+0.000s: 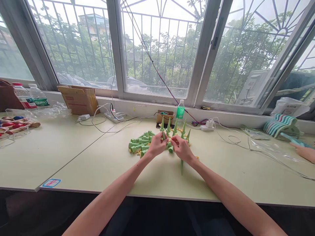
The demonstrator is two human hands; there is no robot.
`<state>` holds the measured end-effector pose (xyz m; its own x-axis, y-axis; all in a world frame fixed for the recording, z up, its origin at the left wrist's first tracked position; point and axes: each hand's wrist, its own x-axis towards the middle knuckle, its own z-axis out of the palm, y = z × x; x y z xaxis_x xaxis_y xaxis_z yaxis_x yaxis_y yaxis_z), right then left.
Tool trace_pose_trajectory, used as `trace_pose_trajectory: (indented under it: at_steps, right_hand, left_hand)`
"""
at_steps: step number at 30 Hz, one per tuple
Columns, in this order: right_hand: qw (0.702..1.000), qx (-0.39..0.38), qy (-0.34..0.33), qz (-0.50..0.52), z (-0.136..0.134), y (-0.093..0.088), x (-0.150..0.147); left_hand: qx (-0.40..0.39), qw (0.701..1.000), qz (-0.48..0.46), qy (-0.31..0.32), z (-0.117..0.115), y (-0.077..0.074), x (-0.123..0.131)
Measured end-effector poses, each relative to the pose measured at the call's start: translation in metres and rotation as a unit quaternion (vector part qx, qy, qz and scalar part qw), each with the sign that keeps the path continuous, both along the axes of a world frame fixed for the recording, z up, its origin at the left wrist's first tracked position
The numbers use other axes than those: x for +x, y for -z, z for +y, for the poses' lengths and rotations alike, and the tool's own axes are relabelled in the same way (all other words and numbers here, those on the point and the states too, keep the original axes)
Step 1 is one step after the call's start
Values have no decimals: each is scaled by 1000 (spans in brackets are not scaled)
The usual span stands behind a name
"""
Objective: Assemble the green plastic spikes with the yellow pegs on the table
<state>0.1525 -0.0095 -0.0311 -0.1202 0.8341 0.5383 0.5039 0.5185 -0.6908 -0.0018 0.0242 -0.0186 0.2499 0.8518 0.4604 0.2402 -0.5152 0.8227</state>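
My left hand (157, 145) and my right hand (181, 148) meet over the middle of the pale green table (98, 164), fingers pinched together around small green plastic parts (169, 146). A heap of green plastic tubes (139, 144) lies just left of my left hand. Several green cone-shaped spikes (174, 127) stand upright just behind my fingers. One green spike (182, 166) points down below my right wrist. Small yellow pieces lie among them.
A green bottle (180, 109) and a small brown box (165, 116) stand by the window sill. A cardboard box (78, 98), power strip (113, 116) and cables lie at back left. Two water bottles (31, 96) stand far left. Another person's hand (305, 152) rests at the right edge.
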Motion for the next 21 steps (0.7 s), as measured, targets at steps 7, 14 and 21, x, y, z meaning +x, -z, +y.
trace_pose_trajectory:
  at_steps: [7,14,21]
  right_hand:
    - [999,10,37,-32,4,0,3]
    - [997,24,58,-49,10,6,4]
    - [999,0,27,-33,1,0,1]
  left_hand:
    - [10,999,22,22,-4,0,0]
    - [18,999,29,17,-4,0,1]
    - [14,1000,20,-4,-5,-3,1]
